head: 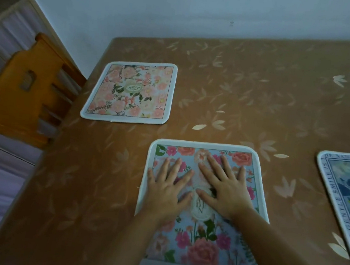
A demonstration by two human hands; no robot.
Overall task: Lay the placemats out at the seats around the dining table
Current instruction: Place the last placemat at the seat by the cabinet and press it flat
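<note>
A blue floral placemat (199, 250) with a white border lies flat near the table's front edge. My left hand (167, 186) and my right hand (224, 188) both rest palm down on its upper half, fingers spread, side by side. A peach floral placemat (130, 92) lies at the table's left end, in front of a wooden chair. At the right edge of the view, a third placemat (345, 195), blue with lettering along its border, is partly cut off.
The table (261, 94) wears a brown cloth with a pale leaf pattern and stands against a pale wall. A wooden chair (28, 87) is pushed in at the left end. Beyond it a window with curtains (4, 32) fills the left side.
</note>
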